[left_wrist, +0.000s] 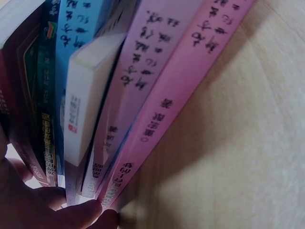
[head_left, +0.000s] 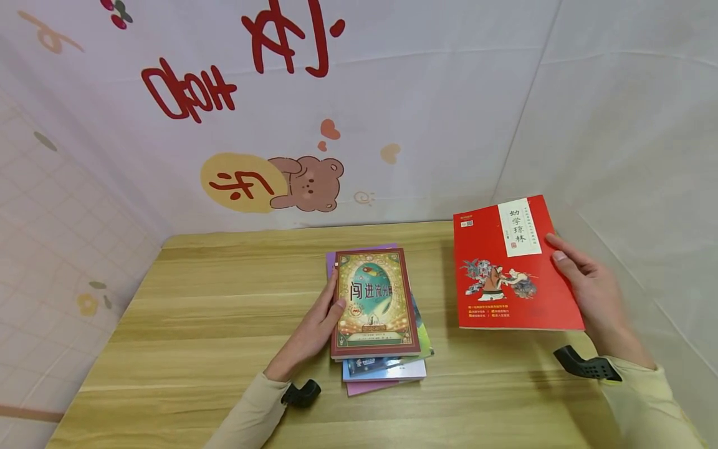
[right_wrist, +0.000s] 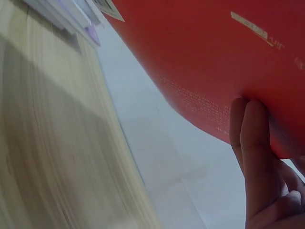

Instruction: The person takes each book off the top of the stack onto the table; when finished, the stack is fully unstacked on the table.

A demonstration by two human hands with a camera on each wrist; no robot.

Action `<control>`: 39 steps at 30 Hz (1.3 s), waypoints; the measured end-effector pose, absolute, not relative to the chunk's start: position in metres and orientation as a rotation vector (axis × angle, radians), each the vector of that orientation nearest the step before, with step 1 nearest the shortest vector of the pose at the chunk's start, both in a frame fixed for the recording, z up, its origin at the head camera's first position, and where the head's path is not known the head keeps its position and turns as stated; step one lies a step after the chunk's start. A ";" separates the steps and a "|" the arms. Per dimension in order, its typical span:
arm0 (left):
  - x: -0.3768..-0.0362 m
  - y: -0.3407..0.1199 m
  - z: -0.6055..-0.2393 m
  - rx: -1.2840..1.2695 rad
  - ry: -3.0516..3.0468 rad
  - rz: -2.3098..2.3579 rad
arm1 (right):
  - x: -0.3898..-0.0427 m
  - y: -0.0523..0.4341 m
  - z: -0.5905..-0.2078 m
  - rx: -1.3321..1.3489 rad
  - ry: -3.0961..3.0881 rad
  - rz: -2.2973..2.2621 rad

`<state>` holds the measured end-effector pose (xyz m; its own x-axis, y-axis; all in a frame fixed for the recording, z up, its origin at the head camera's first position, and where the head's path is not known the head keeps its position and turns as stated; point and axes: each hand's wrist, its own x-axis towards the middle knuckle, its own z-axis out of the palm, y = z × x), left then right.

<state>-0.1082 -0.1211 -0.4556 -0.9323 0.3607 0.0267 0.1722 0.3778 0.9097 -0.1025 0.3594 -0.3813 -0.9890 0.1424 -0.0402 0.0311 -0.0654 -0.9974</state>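
My right hand (head_left: 594, 293) holds a red paperback book (head_left: 505, 274) by its right edge, with the thumb on the front cover. In the right wrist view, fingers (right_wrist: 255, 138) press against the red back cover. The book is held up over the right part of the table. My left hand (head_left: 314, 330) grips the left side of a stack of books, thumb at the edge of the top book (head_left: 373, 299), which has a maroon border and a green-gold picture. In the left wrist view, its fingers lie along the spines, down to a pink book (left_wrist: 176, 95) at the bottom.
The stack stands on a wood-grain table (head_left: 224, 299), its lower books sticking out unevenly. A white cloth backdrop (head_left: 426, 93) with red characters and a bear print hangs behind the table's far edge. Pale walls stand at both sides.
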 end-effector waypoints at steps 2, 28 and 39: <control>-0.108 -0.121 -0.455 0.478 2.457 1.588 | -0.105 0.364 -0.381 -0.172 -2.086 2.250; -0.107 -0.121 -0.458 0.498 2.503 1.581 | -0.126 0.428 -0.392 -0.113 -2.289 2.371; -0.107 -0.121 -0.460 0.478 2.498 1.589 | -0.139 0.448 -0.407 -0.225 -2.362 2.354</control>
